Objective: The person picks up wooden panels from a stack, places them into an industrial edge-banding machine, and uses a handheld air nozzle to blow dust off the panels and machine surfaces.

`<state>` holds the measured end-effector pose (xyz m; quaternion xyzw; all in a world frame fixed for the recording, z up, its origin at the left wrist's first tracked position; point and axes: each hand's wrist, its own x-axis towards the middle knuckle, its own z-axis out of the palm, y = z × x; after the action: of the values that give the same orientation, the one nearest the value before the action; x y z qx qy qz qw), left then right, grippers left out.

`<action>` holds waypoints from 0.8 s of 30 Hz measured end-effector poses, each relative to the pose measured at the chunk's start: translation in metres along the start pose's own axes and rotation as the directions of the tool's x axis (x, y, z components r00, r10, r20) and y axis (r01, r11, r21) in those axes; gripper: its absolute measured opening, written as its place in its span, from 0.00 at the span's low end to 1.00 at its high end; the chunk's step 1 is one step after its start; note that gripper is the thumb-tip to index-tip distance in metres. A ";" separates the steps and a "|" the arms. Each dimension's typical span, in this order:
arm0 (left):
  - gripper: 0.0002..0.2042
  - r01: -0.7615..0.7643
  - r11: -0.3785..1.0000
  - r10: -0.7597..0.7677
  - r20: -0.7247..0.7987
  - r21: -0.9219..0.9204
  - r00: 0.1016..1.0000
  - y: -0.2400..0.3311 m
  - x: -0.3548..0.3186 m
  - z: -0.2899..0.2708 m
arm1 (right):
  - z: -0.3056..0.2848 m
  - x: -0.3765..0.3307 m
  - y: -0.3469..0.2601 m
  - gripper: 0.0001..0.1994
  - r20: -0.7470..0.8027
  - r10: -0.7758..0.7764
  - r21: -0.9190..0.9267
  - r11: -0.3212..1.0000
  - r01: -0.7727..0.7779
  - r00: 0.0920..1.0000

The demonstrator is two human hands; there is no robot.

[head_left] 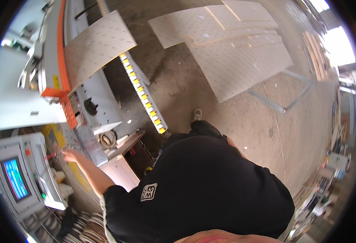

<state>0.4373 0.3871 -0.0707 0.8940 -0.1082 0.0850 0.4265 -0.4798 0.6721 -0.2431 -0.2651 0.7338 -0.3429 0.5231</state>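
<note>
Stretched out to the left, my left hand (69, 156) is beside the control console (24, 141) of a large machine. Its fingers look closed around a thin, red-ended thing (52, 155), too small and blurred to name. The console has a lit colour screen (15, 179) and a red button (28, 152). My right hand is out of sight; only a bit of that arm shows beside my dark shirt. Farther ahead, a pale board (101, 46) lies partly on the machine, against its orange guard (61, 52), and reaches over a roller support (142, 92) with yellow rollers.
Several large pale boards (239, 67) are stacked ahead to the right, near a metal frame (284, 109) on the concrete floor. A coil of edging strip (107, 139) rests by the machine above a small cabinet (119, 172). More rolls (89, 227) stand at lower left.
</note>
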 end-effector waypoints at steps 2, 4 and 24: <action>0.28 0.014 0.973 -0.012 0.013 -0.230 1.000 0.037 -0.081 0.001 | -0.012 0.008 0.018 0.19 0.121 0.272 0.162 0.944 -0.289 0.955; 0.26 0.093 0.884 0.043 0.278 -0.457 0.960 0.080 -0.187 -0.005 | -0.019 0.012 0.013 0.19 0.064 0.222 -0.004 0.975 -0.222 0.973; 0.16 -0.387 0.866 0.043 0.818 -0.317 -0.574 0.210 -0.795 0.059 | -0.223 0.149 -0.044 0.19 -0.124 0.269 -0.089 0.956 -0.281 0.955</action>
<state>-0.3800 0.3089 -0.1451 0.4926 -0.6178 -0.6128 -0.0105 -0.7364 0.5835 -0.2477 -0.1682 0.8085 -0.2414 0.5097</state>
